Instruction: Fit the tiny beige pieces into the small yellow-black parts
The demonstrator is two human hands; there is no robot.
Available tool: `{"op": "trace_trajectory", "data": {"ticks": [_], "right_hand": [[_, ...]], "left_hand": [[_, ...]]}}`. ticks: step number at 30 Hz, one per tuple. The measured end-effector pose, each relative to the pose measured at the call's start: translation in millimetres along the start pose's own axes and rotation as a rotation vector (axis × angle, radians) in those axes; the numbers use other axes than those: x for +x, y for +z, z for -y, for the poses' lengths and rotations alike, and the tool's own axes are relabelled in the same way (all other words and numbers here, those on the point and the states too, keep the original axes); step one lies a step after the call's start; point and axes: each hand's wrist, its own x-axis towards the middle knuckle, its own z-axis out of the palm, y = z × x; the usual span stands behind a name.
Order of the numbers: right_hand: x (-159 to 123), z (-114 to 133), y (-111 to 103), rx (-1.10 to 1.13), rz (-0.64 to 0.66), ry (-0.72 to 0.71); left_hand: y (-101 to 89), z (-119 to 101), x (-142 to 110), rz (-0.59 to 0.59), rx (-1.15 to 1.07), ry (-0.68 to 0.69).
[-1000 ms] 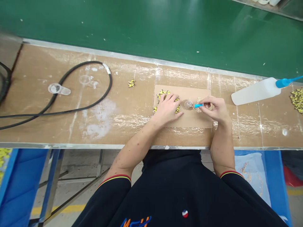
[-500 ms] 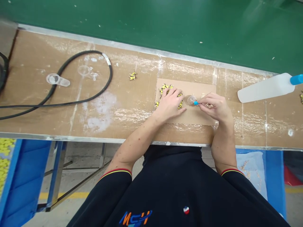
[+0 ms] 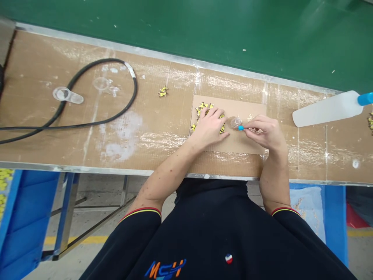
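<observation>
My left hand (image 3: 210, 126) lies with its fingers spread over a cluster of small yellow-and-black pieces (image 3: 201, 107) on a cardboard sheet (image 3: 233, 147). Its fingertips touch or cover some of them. My right hand (image 3: 264, 130) is closed in a pinch on a small bright blue piece (image 3: 240, 127), whose rest is hidden by the fingers. That blue end sits at the near right rim of a small clear round cup (image 3: 234, 121), between my two hands. Small pale bits (image 3: 250, 116) are scattered beside and beneath my right hand.
A white bottle with a blue cap (image 3: 328, 109) lies on its side at the right. On the left, a black cable loop (image 3: 135, 91) passes under a clear plastic scoop (image 3: 70, 96). More yellow-and-black pieces (image 3: 163, 91) lie farther back. A green surface (image 3: 186, 31) borders the bench.
The view has shifted slightly. Both hands stay almost where they were, the right one still holding the blue piece at the cup's rim.
</observation>
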Motion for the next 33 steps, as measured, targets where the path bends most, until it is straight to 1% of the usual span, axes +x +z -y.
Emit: {"op": "trace_trajectory", "data": {"ticks": [3, 5, 10, 15, 19, 26, 30, 33], "right_hand": [[-1, 0, -4, 0.009, -0.046, 0.013], [-1, 0, -5, 0.011, -0.053, 0.016], [-1, 0, -6, 0.016, -0.019, 0.010], [2, 4, -3, -0.003, 0.029, -0.007], [3, 6, 0, -0.016, 0.016, -0.002], [3, 1, 6, -0.061, 0.060, 0.003], [3, 2, 2, -0.028, 0.086, -0.002], [2, 6, -3, 0.023, 0.049, -0.023]], "left_hand": [[-0.6, -1, 0, 0.007, 0.002, 0.000], [-0.9, -1, 0, 0.008, -0.002, -0.003], [-1.5, 0, -1, -0.001, -0.028, 0.001], [-1.9, 1, -1, 0.010, -0.002, 0.011], [-2.2, 1, -1, 0.009, -0.005, 0.006], [0.2, 2, -2, -0.012, 0.010, 0.019], [-0.3, 2, -1, -0.013, -0.007, 0.017], [-1.6, 2, -1, 0.001, -0.012, 0.013]]}}
